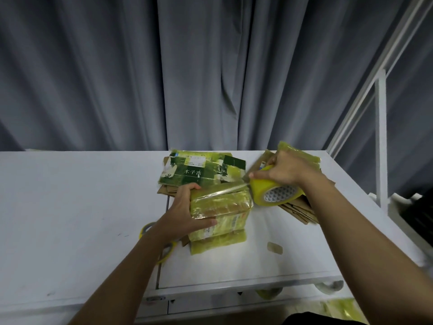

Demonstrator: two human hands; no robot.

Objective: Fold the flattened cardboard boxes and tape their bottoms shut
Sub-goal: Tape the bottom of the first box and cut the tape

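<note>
Two hands on the job, and you've got them both busy: your left hand (185,215) is wrapped around the folded box (220,214), fingers curled over its far edge and thumb pressed along the near face, pinning it down in the middle of the white bench (70,207). Your right hand (284,173) grips the yellow tape roll (275,191) just to the right of the box, thumb laid along the top of the roll, and a clear strip of tape (222,190) runs taut from the roll across the box's top left-hand side. Behind the box lies a flattened green printed box (199,171) on top of brown cardboard, close to the bench's far edge. Under your right wrist sits another stack of flattened boxes (300,207), partly hidden by the hand and roll. Peeking out from beneath your left forearm is a pair of yellow-handled scissors (146,228), mostly covered. Near the front right of the box, a small scrap of tape (274,247) lies on the bench. Grey curtains (187,66) hang behind.
</note>
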